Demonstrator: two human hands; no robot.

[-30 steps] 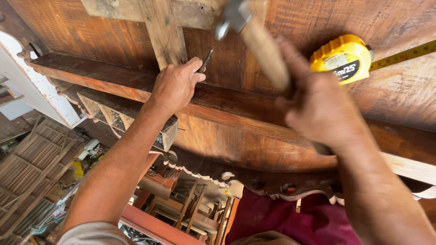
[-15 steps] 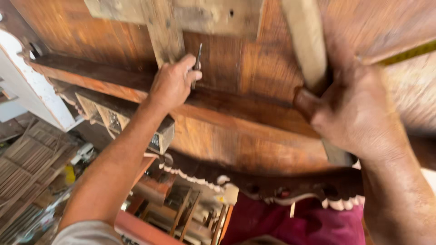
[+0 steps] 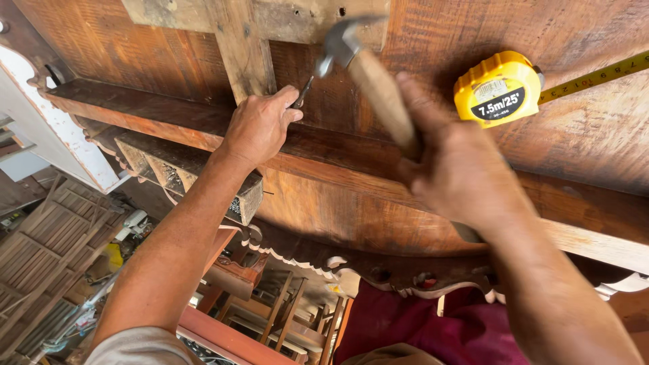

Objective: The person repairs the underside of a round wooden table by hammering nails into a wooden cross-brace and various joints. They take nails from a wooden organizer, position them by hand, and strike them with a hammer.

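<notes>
Pinching a thin dark nail (image 3: 302,92) between thumb and fingertips, the left hand (image 3: 258,125) rested against the big reddish-brown wooden panel (image 3: 189,51), just beside a paler upright batten (image 3: 240,57) fixed to it. The nail was short, slim and blackish, most of its lower end hidden behind the fingers; its long axis leaned up and to the right, with the upper tip touching or nearly touching the panel just under the head of the hammer. The left forearm ran up from the lower left of the view, the wrist straight, the knuckles turned toward the camera and the fingers curled together round the nail. The right hand (image 3: 460,176) was closed on the pale wooden handle of a hammer (image 3: 368,78), fingers wrapped together round the shaft, though motion blur softened their outline. The hammer had a grey steel head, and its handle ran diagonally from the fist at lower right up to the head at upper left; the head hung just above and to the right of the nail, whether touching it I cannot tell. A yellow tape measure (image 3: 499,88) with a black round label lay on the panel, just to the right of the right hand, its yellow blade (image 3: 595,76) drawn out toward the right edge of the view. Under the hands a darker moulded rail (image 3: 162,118) crossed the panel, and beneath it a carved scalloped edge (image 3: 378,270) showed above a dark red cloth (image 3: 405,324).
</notes>
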